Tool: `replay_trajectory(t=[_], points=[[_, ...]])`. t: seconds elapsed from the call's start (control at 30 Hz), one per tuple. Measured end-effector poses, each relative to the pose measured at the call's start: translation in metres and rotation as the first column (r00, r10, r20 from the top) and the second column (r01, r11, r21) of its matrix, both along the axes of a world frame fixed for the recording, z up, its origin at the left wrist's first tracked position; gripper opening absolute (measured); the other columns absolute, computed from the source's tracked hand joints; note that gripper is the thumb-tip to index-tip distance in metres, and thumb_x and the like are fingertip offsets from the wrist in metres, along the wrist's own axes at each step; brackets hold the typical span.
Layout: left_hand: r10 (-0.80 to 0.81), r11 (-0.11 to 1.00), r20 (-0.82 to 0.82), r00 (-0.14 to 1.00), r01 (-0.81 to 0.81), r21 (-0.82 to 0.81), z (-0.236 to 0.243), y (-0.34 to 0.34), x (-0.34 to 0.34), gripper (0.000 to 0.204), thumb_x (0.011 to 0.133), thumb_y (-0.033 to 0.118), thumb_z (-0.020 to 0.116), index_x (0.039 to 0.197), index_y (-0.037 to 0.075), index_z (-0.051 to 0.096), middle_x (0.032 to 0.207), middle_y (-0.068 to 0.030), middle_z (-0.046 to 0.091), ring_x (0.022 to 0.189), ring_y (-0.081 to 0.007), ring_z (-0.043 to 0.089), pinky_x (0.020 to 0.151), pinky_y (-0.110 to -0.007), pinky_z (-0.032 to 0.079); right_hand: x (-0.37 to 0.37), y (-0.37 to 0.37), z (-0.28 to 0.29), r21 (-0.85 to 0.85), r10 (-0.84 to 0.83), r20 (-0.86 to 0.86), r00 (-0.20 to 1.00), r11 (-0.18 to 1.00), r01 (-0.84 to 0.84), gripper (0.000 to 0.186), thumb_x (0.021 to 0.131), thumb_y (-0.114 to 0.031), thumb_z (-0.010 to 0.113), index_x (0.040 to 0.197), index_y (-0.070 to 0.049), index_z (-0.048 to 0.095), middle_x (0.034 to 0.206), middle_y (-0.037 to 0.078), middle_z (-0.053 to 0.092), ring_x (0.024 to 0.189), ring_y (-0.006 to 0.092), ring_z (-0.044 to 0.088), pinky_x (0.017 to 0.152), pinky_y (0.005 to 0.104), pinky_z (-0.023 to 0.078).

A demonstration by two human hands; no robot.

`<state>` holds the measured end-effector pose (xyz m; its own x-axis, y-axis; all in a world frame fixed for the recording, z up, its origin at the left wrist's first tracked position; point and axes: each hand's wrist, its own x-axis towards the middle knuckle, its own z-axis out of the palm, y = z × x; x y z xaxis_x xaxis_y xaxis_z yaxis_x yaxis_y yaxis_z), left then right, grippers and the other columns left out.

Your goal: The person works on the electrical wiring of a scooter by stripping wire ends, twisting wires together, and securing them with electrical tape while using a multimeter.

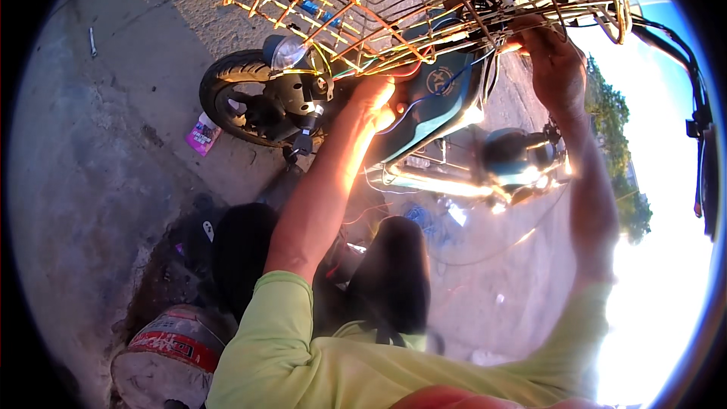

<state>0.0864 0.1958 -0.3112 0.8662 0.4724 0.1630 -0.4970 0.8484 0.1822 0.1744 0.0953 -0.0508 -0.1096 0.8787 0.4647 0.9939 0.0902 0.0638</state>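
A rusty wire basket (pixel 356 7) sits on the front of a teal two-wheeler, whose body panel (pixel 447 79) shows below it. My left hand (pixel 376 102) is closed under the basket's near edge, around a thin blue wire (pixel 432 96) that loops up toward the right. A red wire (pixel 405 73) runs just above this hand. My right hand (pixel 553 64) is raised at the basket's right underside, fingers bent together by several thin wires (pixel 494 57). What its fingertips grip is hidden. A round headlamp (pixel 288 53) hangs left of my left hand.
The front wheel (pixel 235 95) rests on concrete beside a purple packet (pixel 203 135). A white bucket with a red band (pixel 166 356) stands at lower left. Black cables (pixel 681 53) curve down the right side, against strong glare. A loose cable (pixel 485 257) trails across the ground.
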Motion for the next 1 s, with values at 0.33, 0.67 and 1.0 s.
replay_trajectory(t=[0.33,0.67,1.0], points=[[0.015,1.000,-0.023,1.000,-0.015,-0.009,-0.003,0.000,0.007,0.043,0.086,0.025,0.078,0.123,0.010,0.063,0.113,-0.0075,0.071,0.100,-0.0223,0.069,0.086,-0.037,0.058,0.000,0.005,-0.013,-0.048,-0.027,-0.348,0.937,0.999,0.011,0.017,0.099,-0.009,0.060,0.111,0.000,0.069,0.094,0.005,0.073,0.079,0.0124,0.069,0.072,0.0258,0.056],[0.118,0.993,0.047,0.992,-0.118,-0.016,0.003,-0.004,0.001,0.048,0.086,0.026,0.079,0.127,0.009,0.061,0.116,-0.0095,0.070,0.105,-0.0240,0.068,0.093,-0.041,0.058,-0.005,0.001,-0.031,-0.012,-0.088,-0.231,0.969,0.996,0.088,0.011,0.095,-0.007,0.065,0.104,-0.003,0.069,0.091,0.009,0.073,0.073,0.0152,0.068,0.068,0.0273,0.055],[0.075,0.997,0.020,0.997,-0.075,-0.009,0.000,-0.001,0.006,0.049,0.085,0.026,0.079,0.128,0.009,0.061,0.115,-0.0083,0.069,0.104,-0.0235,0.067,0.094,-0.040,0.055,-0.017,0.005,-0.024,0.042,0.109,0.230,0.967,0.992,-0.121,0.008,0.092,-0.003,0.068,0.100,-0.005,0.070,0.089,0.009,0.067,0.075,0.0182,0.065,0.067,0.0296,0.052]])
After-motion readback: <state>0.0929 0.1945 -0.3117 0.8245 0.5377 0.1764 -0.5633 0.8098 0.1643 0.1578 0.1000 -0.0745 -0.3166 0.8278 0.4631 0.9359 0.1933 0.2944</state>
